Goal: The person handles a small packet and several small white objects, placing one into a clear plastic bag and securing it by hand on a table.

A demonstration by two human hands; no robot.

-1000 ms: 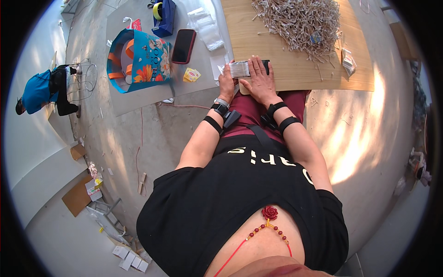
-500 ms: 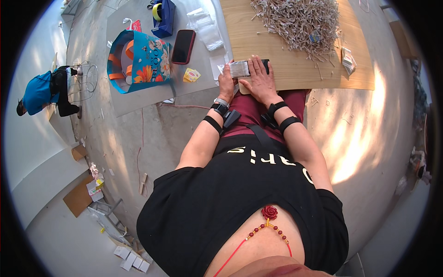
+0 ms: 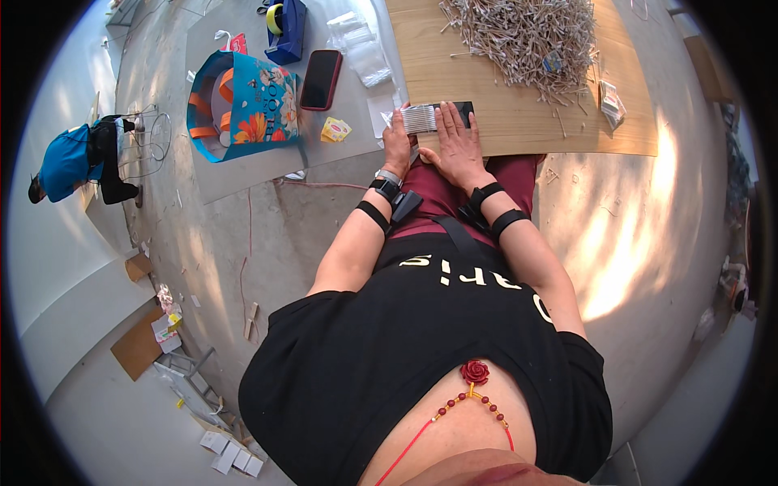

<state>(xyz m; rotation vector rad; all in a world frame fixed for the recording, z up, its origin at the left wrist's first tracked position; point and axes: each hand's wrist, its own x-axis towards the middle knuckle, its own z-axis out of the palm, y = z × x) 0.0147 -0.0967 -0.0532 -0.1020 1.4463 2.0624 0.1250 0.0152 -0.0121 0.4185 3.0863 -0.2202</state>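
A row of white cotton swabs (image 3: 420, 119) lies side by side at the near edge of the wooden table, with a flat black piece (image 3: 463, 108) at its right end. My right hand (image 3: 459, 152) rests flat across that end, fingers stretched out over the swabs and the black piece. At the left end, a clear plastic bag (image 3: 387, 118) shows beside the swabs. My left hand (image 3: 396, 147) is closed there, its fingers at the bag's edge; how far the bag covers the swabs is hard to make out.
A big heap of loose cotton swabs (image 3: 527, 40) covers the far part of the wooden table (image 3: 502, 134). A small clear box (image 3: 612, 104) lies right of it. Leftward are a phone (image 3: 322, 79), a blue bag (image 3: 263, 113), a tape dispenser (image 3: 288, 36) and clear bags (image 3: 361, 49). A person (image 3: 73, 162) bends far left.
My right hand has slid slightly toward me, and more of the black piece shows beyond its fingers. The left hand stays nearly in place.
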